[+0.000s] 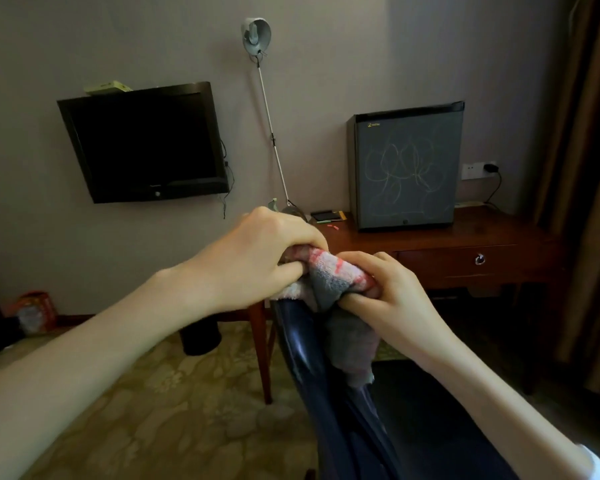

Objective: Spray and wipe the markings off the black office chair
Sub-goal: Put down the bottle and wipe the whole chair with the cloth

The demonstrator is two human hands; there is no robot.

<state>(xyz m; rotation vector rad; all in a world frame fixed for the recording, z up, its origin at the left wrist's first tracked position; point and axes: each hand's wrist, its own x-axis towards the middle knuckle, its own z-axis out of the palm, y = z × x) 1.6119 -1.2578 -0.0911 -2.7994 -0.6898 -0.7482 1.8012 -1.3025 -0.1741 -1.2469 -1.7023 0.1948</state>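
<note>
R: Forearms filled the bottom of the view, both reaching in to the top rim of the black office chair [302, 344]. It stood right under us, just in front of the desk [465, 244].

K: Grip?

R: We had both hands on the cloth [326, 275]. On our left hand [257, 258] the fingers curled over its upper end, thumb tucked below. Our right hand [392, 299] curled round the lower end and pinched it. The cloth was bunched between them over the backrest rim, with a loose tail hanging down the right side.

K: Which step?

R: Wiping, we judged. Neither hand held a spray bottle. Something pale green poked up on the desk just behind the left knuckles. It might have been the nozzle, but we couldn't tell.

K: Markings?

R: We saw none on the chair. The vinyl showed only glare, and the cloth covered the patch under our hands. Scribbles were plain on the mini fridge [406, 168] door, but that wasn't our job.

K: Next move?

R: We reckoned on pressing through the cloth and rubbing along the rim, then lifting it to check. That called for firm pressure, a clean face of the cloth turned in, and one hand steadying the back in case the chair swivelled or rolled.
</note>
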